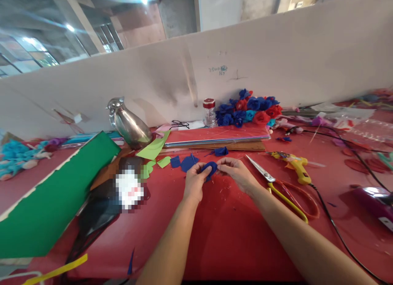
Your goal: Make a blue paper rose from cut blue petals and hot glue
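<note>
My left hand [195, 180] pinches a dark blue felt piece [210, 169] between thumb and fingers, over the middle of the red table. At the piece's right edge, the fingertips of my right hand [231, 170] are pressed together on it. Just beyond my left hand lie flat blue felt cut-outs [188, 162]. A small rolled blue piece [221, 151] rests a little farther back. To the right of my right hand are large scissors [276, 182] with red and yellow handles, their blades together.
A yellow hot glue gun [296, 165] with a black cord lies at right. Behind are stacked coloured sheets [215, 135], a lidded jar [210, 113], red and blue felt flowers [250, 109] and a metal jug [130, 125]. A green sheet [61, 195] and black pouch [100, 209] lie left.
</note>
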Motion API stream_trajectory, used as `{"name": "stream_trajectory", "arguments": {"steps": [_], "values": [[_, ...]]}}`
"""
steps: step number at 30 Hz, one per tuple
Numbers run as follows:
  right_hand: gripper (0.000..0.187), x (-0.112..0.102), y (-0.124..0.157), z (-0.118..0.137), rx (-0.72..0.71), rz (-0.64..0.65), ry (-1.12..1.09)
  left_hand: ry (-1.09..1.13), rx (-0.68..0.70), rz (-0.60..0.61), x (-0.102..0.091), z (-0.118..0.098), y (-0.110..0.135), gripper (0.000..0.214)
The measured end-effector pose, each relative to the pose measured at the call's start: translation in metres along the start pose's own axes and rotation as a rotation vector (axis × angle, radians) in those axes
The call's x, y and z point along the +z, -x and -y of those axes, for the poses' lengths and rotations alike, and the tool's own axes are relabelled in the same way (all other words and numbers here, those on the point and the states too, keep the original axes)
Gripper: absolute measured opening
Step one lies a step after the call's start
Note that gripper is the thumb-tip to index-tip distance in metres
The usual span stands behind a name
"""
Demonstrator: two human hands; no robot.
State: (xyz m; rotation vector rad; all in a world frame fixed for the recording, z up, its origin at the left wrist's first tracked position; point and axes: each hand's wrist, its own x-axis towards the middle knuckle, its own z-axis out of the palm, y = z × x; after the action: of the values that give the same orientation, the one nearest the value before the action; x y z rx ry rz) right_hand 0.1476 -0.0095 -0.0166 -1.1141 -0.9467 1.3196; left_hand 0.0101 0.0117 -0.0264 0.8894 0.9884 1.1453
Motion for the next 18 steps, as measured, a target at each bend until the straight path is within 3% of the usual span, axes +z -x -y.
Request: {"name": "stream_trajectory", "arguments": {"steps": [6,18], "values": [[0.019,0.0,-0.0004,-0.0005,-0.017,0.003,-0.005,-0.017,0.025,-0.056,-0.0026,0.0024,-0.0031,0.032],[0.022,-0.0008,0.0,0.0007,-0.002,-0.019,0.052,0.007,0.009,0.011,-0.0025,0.0012,-0.0018,0.028]]}}
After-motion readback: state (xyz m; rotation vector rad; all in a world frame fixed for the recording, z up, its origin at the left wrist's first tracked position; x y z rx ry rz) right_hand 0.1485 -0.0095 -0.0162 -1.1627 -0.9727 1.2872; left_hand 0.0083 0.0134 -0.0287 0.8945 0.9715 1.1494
